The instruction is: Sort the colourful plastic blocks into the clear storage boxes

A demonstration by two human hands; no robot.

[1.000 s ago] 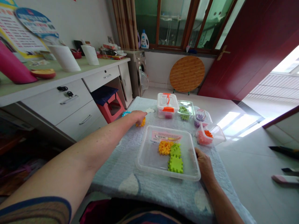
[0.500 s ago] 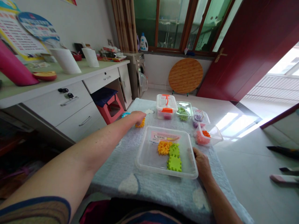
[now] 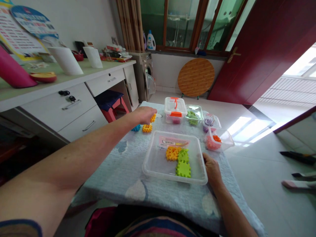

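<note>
My left hand [image 3: 146, 115] is closed on a yellow toothed building block [image 3: 153, 118], held above the far left part of the table. Just below it another yellow block [image 3: 147, 128] rests on the cloth, with blue blocks [image 3: 136, 128] to its left, partly behind my forearm. My right hand [image 3: 211, 168] grips the right wall of a clear plastic box [image 3: 158, 171], fingers partly hidden by the wall. Inside the box lie yellow blocks [image 3: 173, 153] and green blocks [image 3: 183, 168], near a printed label seen through the plastic.
Along the table's far right stand a lidded box with orange clips [image 3: 175, 110], a box of green pieces [image 3: 193, 117], a box of purple pieces [image 3: 209, 122] and one of pink and orange pieces [image 3: 213, 142]. A patterned cloth [image 3: 116, 177] covers the table. A desk [image 3: 108, 74] stands left.
My left hand has risen slightly away from the cloth with a yellow block in it, uncovering the other yellow block and the blue ones. My right hand stays on the box.
</note>
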